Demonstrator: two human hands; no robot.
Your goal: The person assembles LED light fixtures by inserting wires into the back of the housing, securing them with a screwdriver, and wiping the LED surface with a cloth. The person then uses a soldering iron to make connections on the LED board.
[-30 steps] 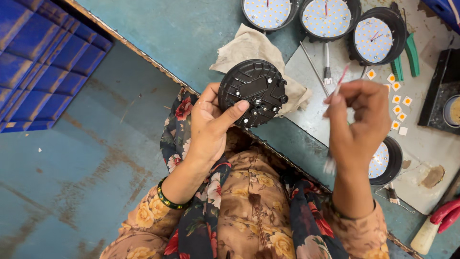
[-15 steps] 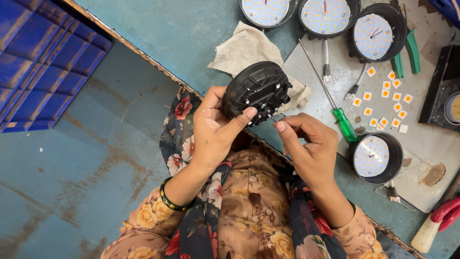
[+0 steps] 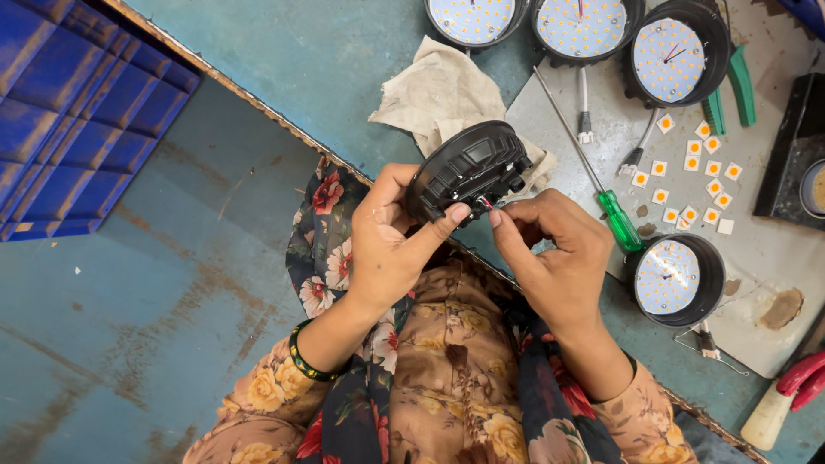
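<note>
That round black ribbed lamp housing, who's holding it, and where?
The left hand grips the round black ribbed lamp housing by its rim; the right hand pinches a thin wire at its edge.

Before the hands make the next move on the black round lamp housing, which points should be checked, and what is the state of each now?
1. Left hand grips black housing: ok.
2. Right hand fingertips pinch the thin red wire at the housing's edge: ok.
3. Wire seated in its place: cannot tell.
4. Green screwdriver lies free on the table beside the right hand: ok.
5. Cloth clear of the wire: ok.
</note>
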